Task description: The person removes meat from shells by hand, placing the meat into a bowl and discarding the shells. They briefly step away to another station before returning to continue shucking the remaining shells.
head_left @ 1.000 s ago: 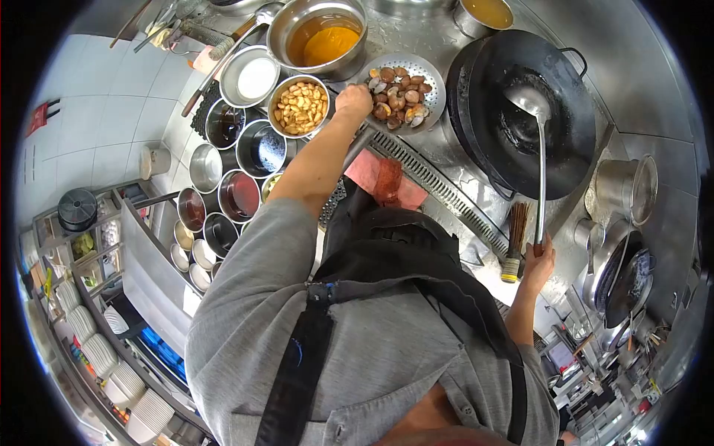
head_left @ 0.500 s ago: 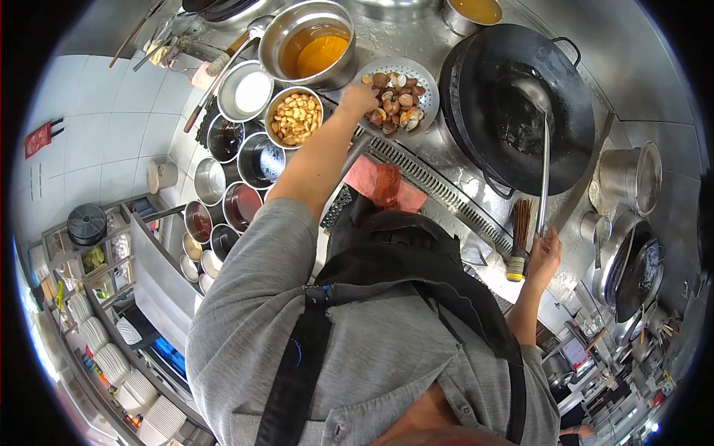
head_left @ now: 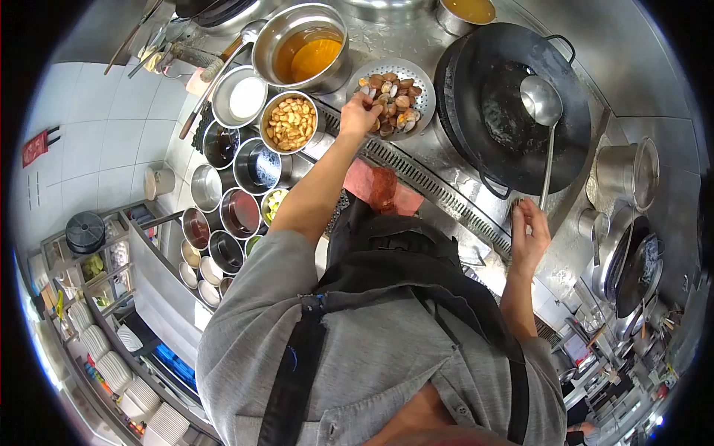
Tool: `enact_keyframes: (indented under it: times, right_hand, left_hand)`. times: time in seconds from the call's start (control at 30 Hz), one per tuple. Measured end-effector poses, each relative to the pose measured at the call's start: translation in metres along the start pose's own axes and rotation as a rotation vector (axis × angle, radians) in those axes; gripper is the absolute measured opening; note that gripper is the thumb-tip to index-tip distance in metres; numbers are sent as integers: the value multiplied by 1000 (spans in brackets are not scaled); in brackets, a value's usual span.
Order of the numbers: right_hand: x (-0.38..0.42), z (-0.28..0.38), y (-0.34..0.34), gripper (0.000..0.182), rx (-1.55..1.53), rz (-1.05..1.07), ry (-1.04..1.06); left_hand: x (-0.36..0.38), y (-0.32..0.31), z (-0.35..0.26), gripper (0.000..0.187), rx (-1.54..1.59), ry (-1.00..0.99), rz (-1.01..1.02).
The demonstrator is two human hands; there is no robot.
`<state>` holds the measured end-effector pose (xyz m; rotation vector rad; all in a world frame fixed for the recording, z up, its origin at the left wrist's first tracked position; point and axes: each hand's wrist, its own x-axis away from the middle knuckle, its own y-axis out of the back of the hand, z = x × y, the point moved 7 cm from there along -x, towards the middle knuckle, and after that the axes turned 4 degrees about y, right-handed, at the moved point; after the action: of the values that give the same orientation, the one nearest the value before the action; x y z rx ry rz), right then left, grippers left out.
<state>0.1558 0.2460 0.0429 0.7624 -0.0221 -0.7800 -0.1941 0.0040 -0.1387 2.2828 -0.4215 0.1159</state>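
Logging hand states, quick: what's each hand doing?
Left hand: fingers bent at the clams; hold unclear.
Right hand: partly curled by the ladle handle; grip unclear.

Smooth metal strainer (head_left: 425,102), glossy steel ladle (head_left: 541,101), dark metal wok (head_left: 506,126), red cloth (head_left: 384,189) seemingly rough

The left hand (head_left: 360,117) reaches beyond the right (head_left: 529,234).
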Motion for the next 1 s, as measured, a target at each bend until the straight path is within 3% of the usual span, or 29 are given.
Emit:
enact_keyframes:
  times: [0.03,0.1,0.13,0.17,0.2,0.3,0.43,0.67,1.0]
  right_hand:
    - [-4,14,-9,22,-13,29,10]
    - [-12,36,-36,21,-117,144,87]
    - [-17,50,-49,21,-179,202,122]
    - [-21,63,-62,21,-241,260,155]
    - [-27,72,-75,22,-299,329,134]
    - [-37,84,-109,23,-454,444,40]
    - [-37,87,-130,24,-630,521,-67]
    - [-31,83,-138,23,-644,490,-79]
    - [-33,88,-137,23,-630,496,-50]
  left_hand:
    - [6,6,-8,34,0,-7,3]
    - [30,-6,-23,25,783,141,401]
    - [43,3,-34,25,778,139,413]
    - [63,8,-56,24,869,82,570]
    - [81,13,-77,22,957,28,728]
    - [117,28,-113,26,1030,-35,935]
    - [132,43,-129,30,957,-92,872]
    - [145,56,-128,33,744,-91,732]
    - [151,60,-132,33,699,-70,697]
